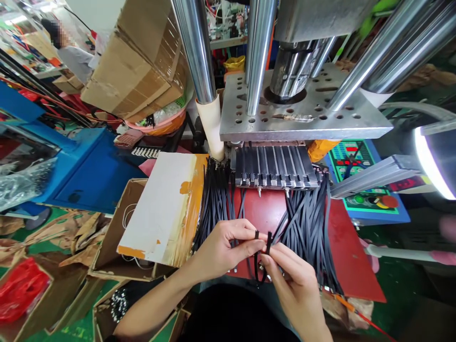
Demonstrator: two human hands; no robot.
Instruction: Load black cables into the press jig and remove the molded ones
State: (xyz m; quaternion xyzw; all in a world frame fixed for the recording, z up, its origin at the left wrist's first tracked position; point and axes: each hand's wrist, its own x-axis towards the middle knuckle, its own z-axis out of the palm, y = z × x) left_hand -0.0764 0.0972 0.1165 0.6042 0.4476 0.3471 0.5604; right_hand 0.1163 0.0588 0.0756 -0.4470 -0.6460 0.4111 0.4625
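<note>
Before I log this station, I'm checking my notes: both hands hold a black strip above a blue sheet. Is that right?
Not quite: the sheet is red, not blue, as the head view shows. The rest stands: the left hand and right hand hold a black strip above it.

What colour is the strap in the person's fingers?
The strap is black; it shows best in the head view, the only one here.
</note>
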